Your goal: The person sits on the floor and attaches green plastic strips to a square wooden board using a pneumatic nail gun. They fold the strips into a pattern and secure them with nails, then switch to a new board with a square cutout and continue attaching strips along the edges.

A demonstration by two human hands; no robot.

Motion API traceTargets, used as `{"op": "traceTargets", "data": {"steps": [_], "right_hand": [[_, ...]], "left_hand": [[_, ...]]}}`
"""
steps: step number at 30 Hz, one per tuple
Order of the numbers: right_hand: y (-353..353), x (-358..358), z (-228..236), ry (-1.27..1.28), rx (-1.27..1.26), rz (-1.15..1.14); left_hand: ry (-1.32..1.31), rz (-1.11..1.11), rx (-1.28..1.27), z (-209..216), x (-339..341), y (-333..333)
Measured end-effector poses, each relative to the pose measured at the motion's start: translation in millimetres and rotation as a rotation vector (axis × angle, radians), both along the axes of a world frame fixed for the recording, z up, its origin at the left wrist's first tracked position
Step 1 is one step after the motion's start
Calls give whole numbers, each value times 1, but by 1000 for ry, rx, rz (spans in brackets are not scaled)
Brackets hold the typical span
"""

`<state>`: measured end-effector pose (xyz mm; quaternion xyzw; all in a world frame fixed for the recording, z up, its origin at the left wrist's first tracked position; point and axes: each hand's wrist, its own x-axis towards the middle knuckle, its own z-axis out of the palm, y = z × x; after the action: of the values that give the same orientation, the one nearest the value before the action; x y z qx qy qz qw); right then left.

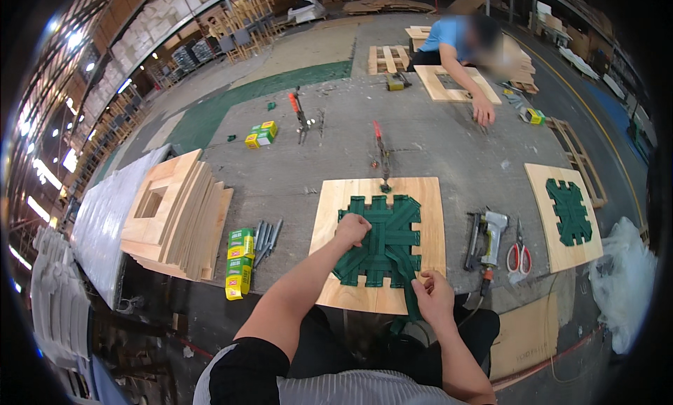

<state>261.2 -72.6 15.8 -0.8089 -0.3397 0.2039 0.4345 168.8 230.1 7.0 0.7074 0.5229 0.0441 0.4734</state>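
Note:
A square wooden panel (329, 201) lies on the table before me, its middle covered by crisscrossed green webbing straps (399, 216). My left hand (352, 230) is closed in a pinch on the webbing at the left of the weave; its fingertips partly hide the hold. At the panel's near right edge, my right hand (434, 297) pinches a loose green strap (409, 293) between thumb and fingers. That strap runs down from the weave and hangs over the table edge. A clamp with a red handle (378, 135) stands at the panel's far edge.
A stack of wooden frames (165, 223), yellow-green boxes (239, 265) and metal staple strips (266, 240) sit left. On the right are a pneumatic stapler (494, 238), red-handled scissors (519, 254) and another webbed panel (540, 208). Across the table a person (449, 47) handles a wooden frame (434, 86).

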Motion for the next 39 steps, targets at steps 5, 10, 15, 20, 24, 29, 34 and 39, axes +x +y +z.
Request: {"op": "traceTargets", "data": {"steps": [5,10,15,20,24,29,34,39], "right_hand": [[-16,-33,8,-396,-258,102],[-3,-21,-8,-391,-270,116],[21,-8,-8,-17,-67,81],[-8,17,-9,355,-86,189],[-41,17,-13,615,2,212],[-86,37,21,786,66,126],[-84,52,30,403,-131,158],[-18,24,15,76,-162,168]], "left_hand": [[53,5,23,7,1,3],[199,-57,147,22,11,6],[307,-96,538,35,2,36],[-72,13,-5,27,2,26],[-176,-67,69,16,-1,11],[-118,-39,109,11,-1,11],[12,-60,386,3,-5,29],[73,150,536,47,-12,76]]}}
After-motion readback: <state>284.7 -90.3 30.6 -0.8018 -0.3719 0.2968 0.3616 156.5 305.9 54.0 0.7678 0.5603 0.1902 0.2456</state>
